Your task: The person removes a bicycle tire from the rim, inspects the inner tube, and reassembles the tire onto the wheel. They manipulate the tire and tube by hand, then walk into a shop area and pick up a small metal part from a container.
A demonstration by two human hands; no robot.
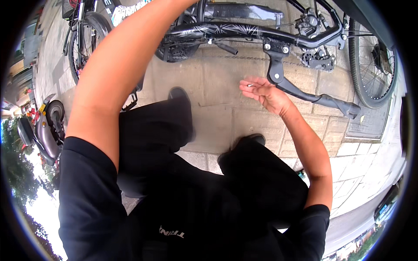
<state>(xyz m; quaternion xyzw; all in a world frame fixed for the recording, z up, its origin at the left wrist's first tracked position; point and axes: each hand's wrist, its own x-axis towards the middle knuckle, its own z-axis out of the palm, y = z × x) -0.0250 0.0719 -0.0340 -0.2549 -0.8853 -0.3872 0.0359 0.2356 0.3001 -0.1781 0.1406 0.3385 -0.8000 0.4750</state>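
Observation:
My right hand (264, 93) is palm up, just below the kickstand bracket. A small silvery metal piece (249, 85), too small to name surely, sits at its fingers. The fingertips are slightly blurred. My left arm (115, 65) reaches up past the upper edge, so that hand is out of sight. Before me is a black bicycle frame (222, 29) with white line patterns. Its dark kickstand (300, 92) slants down to the right. The chain (248, 57) hangs slack below the frame, leading toward the rear derailleur (320, 60).
A bicycle wheel (356, 56) stands at the right. Another bicycle's wheel (89, 43) is at the upper left, and a parked scooter (45, 132) is farther left. Paving tiles (213, 122) lie beneath my legs, with a metal cover (370, 124) at the right.

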